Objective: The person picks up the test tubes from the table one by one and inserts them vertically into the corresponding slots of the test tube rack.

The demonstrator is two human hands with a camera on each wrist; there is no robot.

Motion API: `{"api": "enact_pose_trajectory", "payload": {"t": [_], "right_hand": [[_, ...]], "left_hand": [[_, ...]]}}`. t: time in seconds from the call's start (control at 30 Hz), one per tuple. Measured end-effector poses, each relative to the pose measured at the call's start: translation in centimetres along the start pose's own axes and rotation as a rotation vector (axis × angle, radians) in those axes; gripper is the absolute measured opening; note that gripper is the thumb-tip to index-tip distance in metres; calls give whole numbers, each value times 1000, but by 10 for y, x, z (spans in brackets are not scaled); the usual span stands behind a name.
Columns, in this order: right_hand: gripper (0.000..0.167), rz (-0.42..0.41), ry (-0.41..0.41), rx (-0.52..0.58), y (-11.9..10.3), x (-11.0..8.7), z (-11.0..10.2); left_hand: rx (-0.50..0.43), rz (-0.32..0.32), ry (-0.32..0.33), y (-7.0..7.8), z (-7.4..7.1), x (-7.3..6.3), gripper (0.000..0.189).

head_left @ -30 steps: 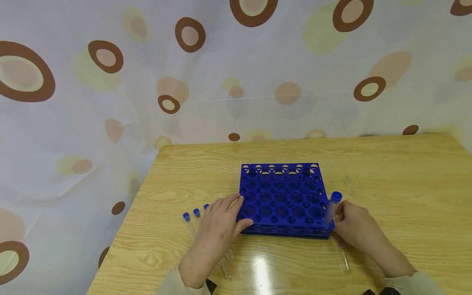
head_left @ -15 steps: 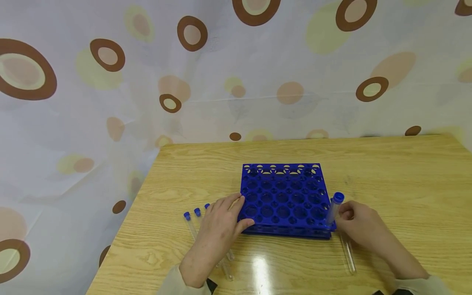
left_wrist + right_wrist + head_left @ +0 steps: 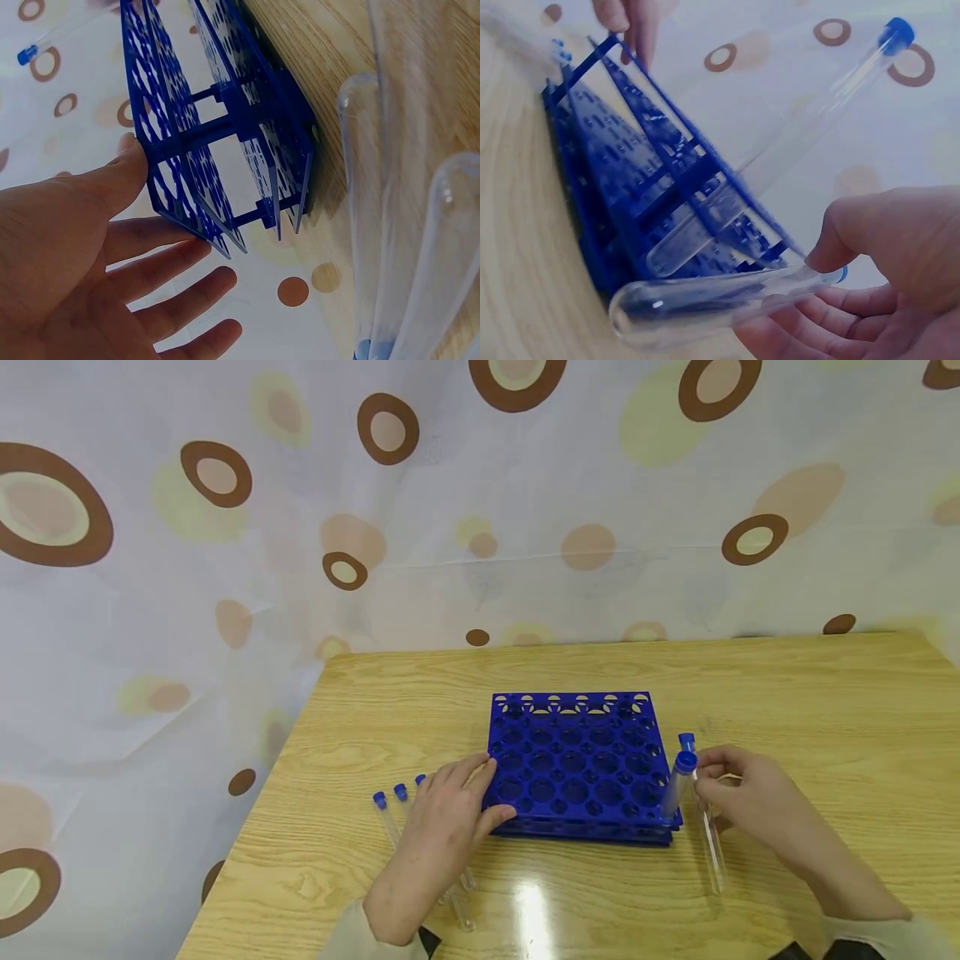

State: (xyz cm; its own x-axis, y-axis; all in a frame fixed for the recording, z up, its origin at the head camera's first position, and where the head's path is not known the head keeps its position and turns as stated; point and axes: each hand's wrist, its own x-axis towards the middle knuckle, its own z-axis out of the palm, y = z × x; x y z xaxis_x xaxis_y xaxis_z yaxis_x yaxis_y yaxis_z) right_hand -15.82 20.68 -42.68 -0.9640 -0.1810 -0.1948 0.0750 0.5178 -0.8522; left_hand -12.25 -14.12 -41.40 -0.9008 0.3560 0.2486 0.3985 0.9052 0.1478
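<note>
From here, left hand [image 3: 442, 835] half-hides loose tubes [image 3: 388, 825], 8 o'clock off rack [image 3: 577, 818]; racked tube [image 3: 677, 792] at 4.
Left fingers spread on rack; right hand [image 3: 757, 795] pinches clear, blue-capped tube [image 3: 712, 852].

Nope, we can't read anything here: no lettering, numbers or logos we could make out on the rack [image 3: 570, 818], left tubes [image 3: 390, 827], right tubes [image 3: 712, 847] or far backdrop [image 3: 450, 502].
</note>
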Motion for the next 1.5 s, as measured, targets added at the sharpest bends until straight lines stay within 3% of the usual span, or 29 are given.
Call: {"api": "enact_pose_trajectory", "payload": {"t": [0.1,0.33,0.63,0.87,0.97,1.13,1.23,1.5], "right_hand": [[43,-24,20,45,-7,0,-8],[35,-172,73,123,-18,-2,-20],[28,-323,180,45,-29,0,-22],[35,-579,352,26,-44,-3,-17],[40,-700,382,64,-50,-5,-14],[43,-871,363,235,-55,-3,-8],[42,-927,335,295,-54,0,-5],[40,-935,287,263,-50,-1,2]], "left_hand": [[-2,0,5,0,0,0,60],[14,5,9,-1,1,0,60],[16,-3,-10,0,2,0,61],[20,0,-2,-1,3,0,61],[19,0,2,-1,3,0,60],[18,-1,8,-1,3,0,60],[18,-1,9,-1,3,1,60],[9,-4,0,-1,3,0,60]]}}
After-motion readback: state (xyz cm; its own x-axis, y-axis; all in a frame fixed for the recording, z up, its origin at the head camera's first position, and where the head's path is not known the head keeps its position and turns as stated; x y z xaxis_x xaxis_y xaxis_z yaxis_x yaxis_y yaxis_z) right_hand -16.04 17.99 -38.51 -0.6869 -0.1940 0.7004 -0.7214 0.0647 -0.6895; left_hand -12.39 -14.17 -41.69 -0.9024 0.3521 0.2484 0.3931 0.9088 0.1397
